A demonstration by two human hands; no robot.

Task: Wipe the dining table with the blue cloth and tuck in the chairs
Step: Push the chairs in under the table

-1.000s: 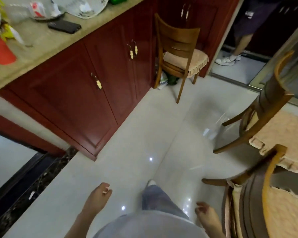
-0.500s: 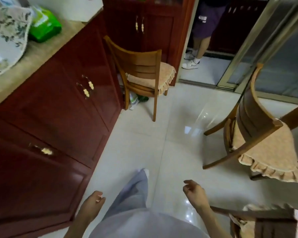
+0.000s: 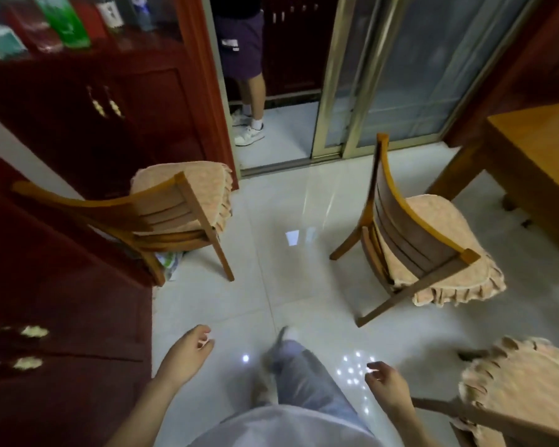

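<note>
A corner of the wooden dining table (image 3: 530, 146) shows at the right edge. One wooden chair (image 3: 426, 243) with a frilled beige cushion stands pulled out on the floor to the table's left, its back toward me. A second chair (image 3: 178, 208) stands against the red cabinets on the left. Part of a third chair (image 3: 520, 398) sits at the lower right, close to my right hand (image 3: 389, 387). My left hand (image 3: 188, 353) hangs low near the cabinet front. Both hands are empty with loosely curled, parted fingers. No blue cloth is in view.
Dark red cabinets (image 3: 62, 285) line the left side. A person (image 3: 244, 59) in dark shorts and white shoes stands in the doorway ahead. A sliding glass door (image 3: 400, 69) is beyond the chairs. Glossy pale tiles (image 3: 288, 301) stretch between the chairs.
The view has swung right and forward along the cabinets; the table corner has come into view and the chairs look closer. Both hands stay empty, swinging low.
</note>
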